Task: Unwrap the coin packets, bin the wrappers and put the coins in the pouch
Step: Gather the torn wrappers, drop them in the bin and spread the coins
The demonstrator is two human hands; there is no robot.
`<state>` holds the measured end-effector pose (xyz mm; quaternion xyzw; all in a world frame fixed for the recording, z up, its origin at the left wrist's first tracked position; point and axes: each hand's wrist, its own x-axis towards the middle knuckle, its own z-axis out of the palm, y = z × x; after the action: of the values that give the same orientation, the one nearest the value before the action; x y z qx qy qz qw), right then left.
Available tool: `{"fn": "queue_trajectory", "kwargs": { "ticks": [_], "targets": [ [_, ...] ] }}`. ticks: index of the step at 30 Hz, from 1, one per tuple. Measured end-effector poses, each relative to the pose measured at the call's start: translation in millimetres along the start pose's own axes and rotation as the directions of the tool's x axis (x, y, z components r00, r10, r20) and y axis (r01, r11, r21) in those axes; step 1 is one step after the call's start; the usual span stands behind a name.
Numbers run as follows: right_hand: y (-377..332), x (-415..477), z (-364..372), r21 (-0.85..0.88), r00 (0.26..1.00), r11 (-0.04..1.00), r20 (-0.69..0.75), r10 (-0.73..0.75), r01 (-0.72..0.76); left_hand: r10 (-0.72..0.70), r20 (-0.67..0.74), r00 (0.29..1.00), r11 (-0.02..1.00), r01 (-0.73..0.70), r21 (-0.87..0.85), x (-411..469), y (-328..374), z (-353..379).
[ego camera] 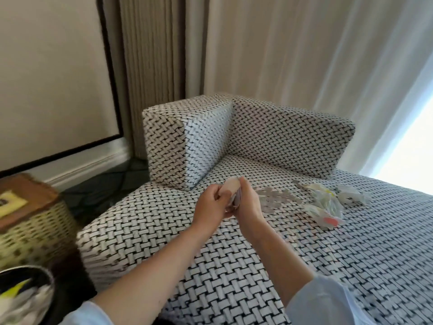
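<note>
Two hands: left hand (210, 204) and right hand (248, 202) both curl their fingers round a small pale pink pouch (232, 186).
Coins: loose silver coins (276, 198) lie on the black-and-white woven sofa (234, 277), just right of the hands.
Packets: pale plastic packets (328, 202) are piled beside the coins.
Bin: round metal-rimmed bin (48, 275) sits at lower left, holding wrappers (25, 303).

No text, brand, number or sign is showing clearly enough to read. A yellow card (11, 204) on the wooden lid (37, 192) of the wicker basket (35, 233) is carrying a small dark mark, but it is blurring past reading. The packets (328, 202) on the sofa (234, 266) are showing yellow and red patches, too soft to tell as print. The pouch (230, 192) is blurring likewise.
</note>
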<state>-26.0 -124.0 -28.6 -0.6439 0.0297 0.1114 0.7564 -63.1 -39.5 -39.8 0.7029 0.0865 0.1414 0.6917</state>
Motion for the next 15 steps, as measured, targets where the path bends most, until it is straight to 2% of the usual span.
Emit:
{"fn": "queue_trajectory", "kwargs": {
  "ticks": [6,9,12,15],
  "targets": [
    [28,-29,113,-0.073,0.985,0.997,0.171,0.038,-0.026,-0.025,-0.193,0.981,1.000,0.023,-0.017,-23,-7,-116],
    [50,-51,169,-0.091,0.961,0.994,0.264,0.075,-0.053,-0.027,-0.308,0.951,0.998,0.044,0.047,-43,-14,-177],
    [79,-75,221,-0.143,0.903,0.983,0.396,0.164,-0.116,-0.061,-0.415,0.908,0.988,0.114,0.102,-68,-27,-234],
    [107,-89,258,-0.224,0.857,0.958,0.443,0.262,-0.176,-0.135,-0.459,0.878,0.977,0.195,0.086,-92,-41,-277]
  ]
}}
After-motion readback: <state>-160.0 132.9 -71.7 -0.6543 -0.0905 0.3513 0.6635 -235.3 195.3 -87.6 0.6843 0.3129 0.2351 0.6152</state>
